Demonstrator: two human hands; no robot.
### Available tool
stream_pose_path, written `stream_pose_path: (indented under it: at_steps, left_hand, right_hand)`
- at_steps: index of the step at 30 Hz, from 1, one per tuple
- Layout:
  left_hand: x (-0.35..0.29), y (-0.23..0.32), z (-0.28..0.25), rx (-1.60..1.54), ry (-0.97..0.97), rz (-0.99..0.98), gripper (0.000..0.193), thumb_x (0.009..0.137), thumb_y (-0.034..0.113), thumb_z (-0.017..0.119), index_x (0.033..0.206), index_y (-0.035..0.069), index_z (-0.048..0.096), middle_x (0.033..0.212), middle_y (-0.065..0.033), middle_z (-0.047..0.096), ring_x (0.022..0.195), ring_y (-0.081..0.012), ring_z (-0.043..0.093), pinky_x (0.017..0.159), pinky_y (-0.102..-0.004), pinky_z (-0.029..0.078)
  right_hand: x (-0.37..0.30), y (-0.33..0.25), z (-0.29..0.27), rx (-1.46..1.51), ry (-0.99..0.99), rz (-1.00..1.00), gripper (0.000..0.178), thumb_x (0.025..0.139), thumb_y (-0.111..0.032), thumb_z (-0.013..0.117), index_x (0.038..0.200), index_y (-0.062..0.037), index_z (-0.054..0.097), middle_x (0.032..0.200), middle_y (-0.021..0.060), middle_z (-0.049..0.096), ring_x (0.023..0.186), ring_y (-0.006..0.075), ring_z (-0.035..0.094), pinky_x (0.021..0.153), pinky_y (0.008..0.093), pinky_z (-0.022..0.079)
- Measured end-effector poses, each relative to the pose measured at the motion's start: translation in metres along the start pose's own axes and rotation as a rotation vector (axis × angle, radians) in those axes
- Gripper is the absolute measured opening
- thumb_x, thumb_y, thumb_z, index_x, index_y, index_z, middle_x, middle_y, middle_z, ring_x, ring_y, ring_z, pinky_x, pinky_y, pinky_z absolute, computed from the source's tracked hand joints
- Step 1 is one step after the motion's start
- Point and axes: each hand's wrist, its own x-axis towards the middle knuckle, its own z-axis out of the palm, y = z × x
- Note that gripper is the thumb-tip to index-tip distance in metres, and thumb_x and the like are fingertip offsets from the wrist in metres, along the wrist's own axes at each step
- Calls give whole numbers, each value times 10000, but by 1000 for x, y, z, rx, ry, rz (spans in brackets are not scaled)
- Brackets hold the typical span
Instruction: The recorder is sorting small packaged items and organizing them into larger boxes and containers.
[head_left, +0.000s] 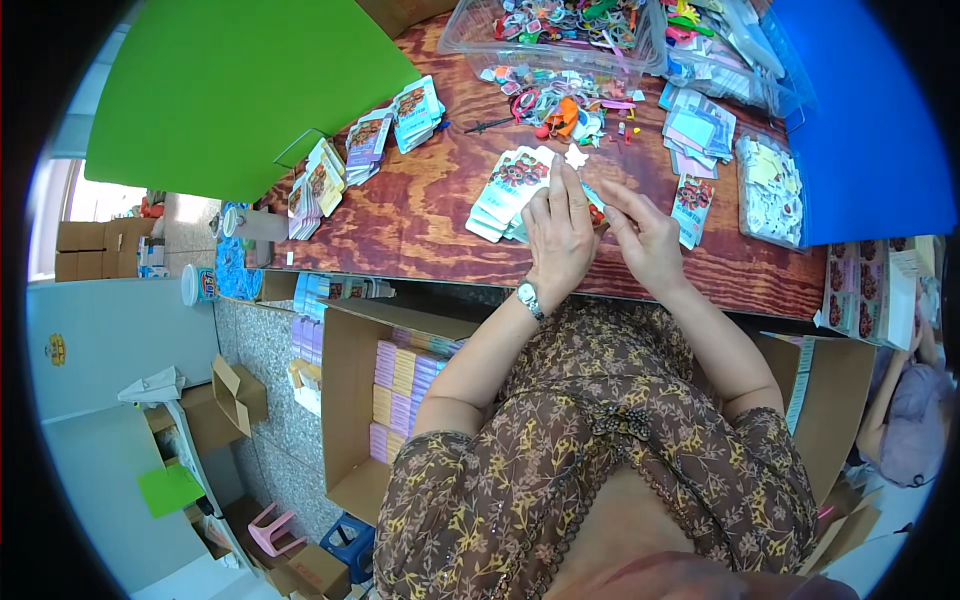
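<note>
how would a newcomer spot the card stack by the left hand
On the red-brown wooden table, find the left hand, wearing a watch. The fanned card stack is partly hidden by it; no hand covers the stacks farther left.

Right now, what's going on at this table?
A person's left hand lies over stacked white, blue-tinted printed cards on the red-brown wooden table. The right hand is close beside it, at a partly hidden red-patterned card; its grip is unclear. Beyond lie small colourful trinkets and a clear plastic tray holding more.
</note>
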Motion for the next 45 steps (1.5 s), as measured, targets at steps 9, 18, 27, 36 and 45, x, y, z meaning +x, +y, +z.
stream_pose_path:
  at_steps: [9, 18, 27, 36, 45]
  left_hand:
    - [3, 11, 9, 34, -72, -115, 948, 733, 178, 755, 1484, -139, 270, 1472, -306, 387, 1056, -378, 512, 879, -462, 424]
    - [14, -69, 59, 135, -191, -256, 1056, 734, 478, 820, 1475, -82, 319, 1386, -270, 473, 1205, -398, 485, 960, -571, 401]
    - [18, -75, 52, 3, -240, -337, 1027, 688, 412, 875, 1430, -83, 365, 1267, -236, 528, 1172, -394, 530, 905, -547, 466]
    - [23, -20, 8, -336, 128, -311, 739, 701, 273, 865, 1258, -27, 482, 1107, -203, 555, 985, -385, 600, 777, -447, 528]
    - [15, -3, -6, -414, 165, -151, 567, 682, 174, 849, 1145, 14, 564, 1127, -189, 582, 974, -382, 612, 782, -444, 539]
  right_hand:
    - [-10, 5, 8, 94, 39, 105, 370, 966, -18, 596, 1334, 5, 564, 1248, 146, 661, 1154, 210, 640, 935, 330, 532]
    - [17, 138, -93, 83, 47, 435, 421, 984, -56, 585, 1400, -34, 523, 1215, 118, 658, 1055, 142, 632, 895, 280, 516]
    - [26, 104, -86, -810, 139, -82, 446, 928, -140, 658, 1356, -54, 567, 1297, 187, 599, 1156, 344, 602, 1002, 433, 462]
    - [20, 22, 5, -287, 81, -286, 389, 877, -116, 711, 1262, -114, 659, 1297, 153, 601, 1079, 312, 642, 910, 406, 529]
    - [14, 10, -2, 82, -21, -104, 324, 976, -165, 629, 1288, -76, 628, 1162, 122, 634, 924, 191, 653, 801, 320, 540]
